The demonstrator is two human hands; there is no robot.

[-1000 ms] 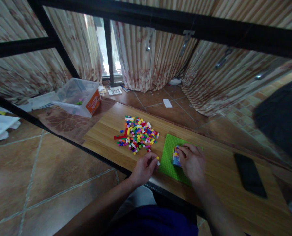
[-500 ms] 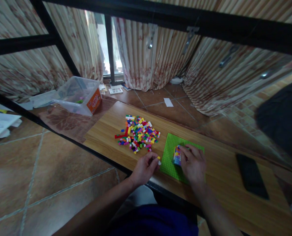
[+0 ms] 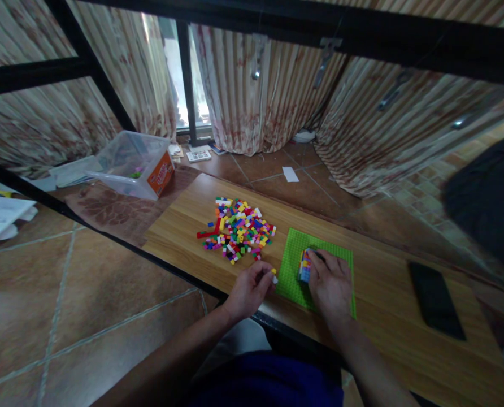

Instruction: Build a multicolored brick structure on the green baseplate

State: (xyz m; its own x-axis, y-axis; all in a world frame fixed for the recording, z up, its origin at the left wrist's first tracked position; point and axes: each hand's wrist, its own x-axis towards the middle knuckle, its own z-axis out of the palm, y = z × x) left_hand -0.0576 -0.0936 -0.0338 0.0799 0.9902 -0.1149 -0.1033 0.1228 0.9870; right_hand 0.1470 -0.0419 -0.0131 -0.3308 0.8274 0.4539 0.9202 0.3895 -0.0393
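My left hand [image 3: 251, 287] is closed in a pinch at the table's front edge. Small yellow and white toy bricks [image 3: 274, 276] show at its fingertips. On the green baseplate [image 3: 293, 244] stands a low block of multicoloured toy bricks [image 3: 305, 267], with blue ones at its near end. My right hand [image 3: 331, 282] is curled over the right side of this block, fingertips pressed at its top far end. The hand hides part of the block, and whether a loose brick is under the fingers cannot be seen. A pile of loose toy bricks [image 3: 243, 229] lies left of the baseplate.
The wooden table [image 3: 179, 220] carries a dark phone-like slab [image 3: 435, 299] at the right. Beyond its left end, a clear plastic box [image 3: 125, 152] with an orange label stands on a brown mat [image 3: 108, 206]. A black metal frame [image 3: 252, 20] crosses above.
My right hand has shifted slightly on the block, its fingertips moving a little at the far end. My left hand keeps its pinch in nearly the same place.
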